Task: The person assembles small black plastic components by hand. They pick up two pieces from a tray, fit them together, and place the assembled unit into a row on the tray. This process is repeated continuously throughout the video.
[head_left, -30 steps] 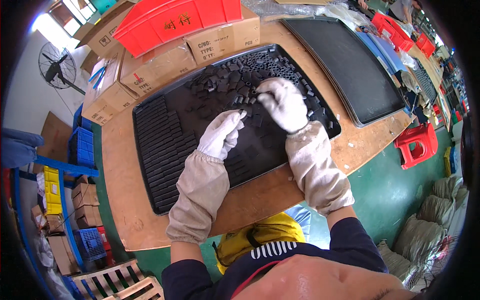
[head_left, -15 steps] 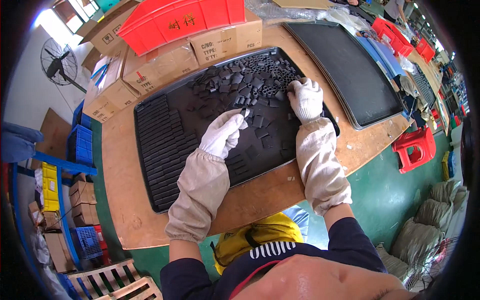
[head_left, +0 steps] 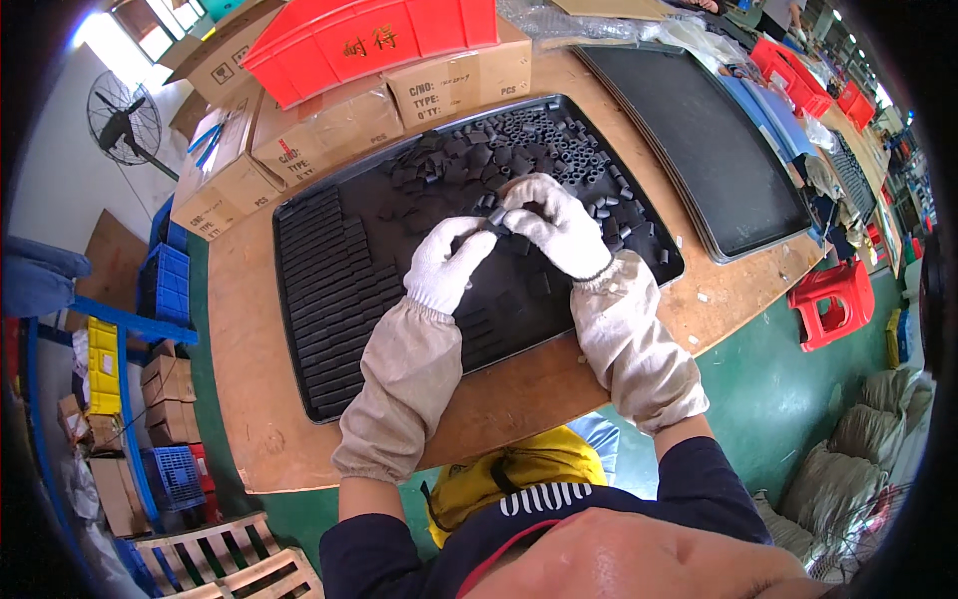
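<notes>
Over the middle of a large black tray (head_left: 399,215), my two gloved hands meet, fingertips almost touching. My left hand (head_left: 446,265) pinches a small black curved piece (head_left: 490,227), partly hidden by the fingers. In my right hand (head_left: 561,228), thumb and fingers close on a short dark tube (head_left: 499,215) right beside that piece. Loose short black tubes (head_left: 574,140) are heaped along the tray's far right, and flat or curved black pieces (head_left: 449,160) lie next to them. On the left, black pieces (head_left: 324,299) lie in tight rows.
Cardboard boxes (head_left: 329,135) carrying a red bin (head_left: 374,45) border the tray's far side. A stack of black trays (head_left: 714,160) lies to the right on the wooden table (head_left: 269,439). A red stool (head_left: 831,304) stands beyond the right edge, and a fan (head_left: 122,120) at the far left.
My right hand has come left from the tube heap to my left hand, now with a short tube in its fingers. My left hand still holds its small black piece.
</notes>
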A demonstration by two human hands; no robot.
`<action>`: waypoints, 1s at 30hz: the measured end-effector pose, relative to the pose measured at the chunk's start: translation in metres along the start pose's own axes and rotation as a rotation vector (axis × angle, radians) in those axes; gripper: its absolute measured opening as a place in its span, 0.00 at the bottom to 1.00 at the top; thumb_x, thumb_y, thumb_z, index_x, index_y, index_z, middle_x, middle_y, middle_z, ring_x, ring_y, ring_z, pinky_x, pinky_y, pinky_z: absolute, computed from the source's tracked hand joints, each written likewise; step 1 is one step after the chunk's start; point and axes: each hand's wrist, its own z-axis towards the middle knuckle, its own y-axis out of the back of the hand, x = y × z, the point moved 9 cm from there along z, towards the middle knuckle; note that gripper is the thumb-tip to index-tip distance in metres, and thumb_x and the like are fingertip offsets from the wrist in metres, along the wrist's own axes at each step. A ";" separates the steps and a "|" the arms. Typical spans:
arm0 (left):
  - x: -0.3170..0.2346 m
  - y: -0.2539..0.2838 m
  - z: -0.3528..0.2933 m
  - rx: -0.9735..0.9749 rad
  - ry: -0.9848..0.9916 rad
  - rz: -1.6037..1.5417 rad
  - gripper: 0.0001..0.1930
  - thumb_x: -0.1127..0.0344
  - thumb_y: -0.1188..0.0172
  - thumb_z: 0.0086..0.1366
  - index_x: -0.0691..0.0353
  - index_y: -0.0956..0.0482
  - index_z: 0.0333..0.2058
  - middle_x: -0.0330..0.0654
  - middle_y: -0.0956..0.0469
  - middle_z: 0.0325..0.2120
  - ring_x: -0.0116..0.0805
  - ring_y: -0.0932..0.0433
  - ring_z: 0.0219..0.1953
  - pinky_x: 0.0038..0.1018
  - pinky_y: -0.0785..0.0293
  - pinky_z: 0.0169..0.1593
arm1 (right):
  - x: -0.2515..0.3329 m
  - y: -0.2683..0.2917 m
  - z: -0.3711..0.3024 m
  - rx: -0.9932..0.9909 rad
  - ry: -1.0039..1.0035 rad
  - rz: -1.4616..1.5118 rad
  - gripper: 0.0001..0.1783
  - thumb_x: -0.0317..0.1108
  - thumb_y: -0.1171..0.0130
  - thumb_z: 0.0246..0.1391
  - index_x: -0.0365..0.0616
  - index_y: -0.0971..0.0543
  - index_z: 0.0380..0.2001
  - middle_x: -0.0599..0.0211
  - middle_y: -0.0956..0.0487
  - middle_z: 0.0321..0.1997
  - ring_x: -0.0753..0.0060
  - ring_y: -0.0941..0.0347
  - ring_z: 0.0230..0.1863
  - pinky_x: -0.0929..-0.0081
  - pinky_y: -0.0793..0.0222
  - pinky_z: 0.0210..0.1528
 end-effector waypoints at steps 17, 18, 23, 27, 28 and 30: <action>0.003 0.003 0.002 0.027 0.001 -0.040 0.19 0.54 0.33 0.66 0.57 0.17 0.50 0.34 0.18 0.36 0.18 0.23 0.30 0.17 0.28 0.24 | 0.024 -0.012 0.000 0.007 0.191 -0.282 0.13 0.27 0.31 0.50 0.45 0.18 0.41 0.60 0.18 0.43 0.55 0.20 0.48 0.63 0.23 0.50; 0.005 0.004 0.002 0.026 -0.001 -0.028 0.19 0.54 0.33 0.66 0.57 0.17 0.51 0.34 0.18 0.36 0.18 0.24 0.29 0.17 0.28 0.24 | 0.027 -0.013 -0.002 -0.018 0.174 -0.301 0.15 0.27 0.31 0.49 0.46 0.18 0.42 0.60 0.18 0.43 0.55 0.20 0.47 0.63 0.23 0.49; -0.001 0.014 0.002 -0.128 0.021 -0.284 0.19 0.51 0.37 0.69 0.55 0.18 0.52 0.32 0.23 0.29 0.15 0.35 0.20 0.16 0.37 0.22 | 0.021 -0.021 -0.002 0.120 0.170 -0.382 0.16 0.27 0.33 0.52 0.41 0.19 0.46 0.55 0.17 0.47 0.51 0.20 0.50 0.62 0.24 0.54; 0.008 0.041 0.008 -0.246 0.072 -0.745 0.22 0.47 0.43 0.74 0.61 0.20 0.51 0.30 0.30 0.26 0.16 0.42 0.20 0.15 0.46 0.23 | 0.018 -0.042 -0.010 0.202 0.129 -0.343 0.17 0.26 0.32 0.50 0.42 0.19 0.45 0.57 0.16 0.46 0.54 0.19 0.49 0.64 0.24 0.53; 0.017 0.045 0.014 -0.214 0.065 -0.942 0.22 0.47 0.43 0.74 0.61 0.20 0.51 0.30 0.30 0.25 0.16 0.42 0.20 0.15 0.46 0.23 | 0.014 -0.051 -0.014 0.244 0.140 -0.355 0.17 0.26 0.32 0.50 0.43 0.18 0.45 0.57 0.16 0.46 0.54 0.19 0.49 0.64 0.24 0.52; 0.035 0.047 0.023 -0.111 0.132 -1.180 0.22 0.47 0.44 0.74 0.61 0.21 0.51 0.31 0.29 0.24 0.17 0.43 0.19 0.15 0.45 0.21 | 0.021 -0.070 -0.019 0.242 0.299 -0.393 0.14 0.31 0.32 0.48 0.50 0.19 0.40 0.62 0.18 0.35 0.51 0.20 0.39 0.58 0.24 0.42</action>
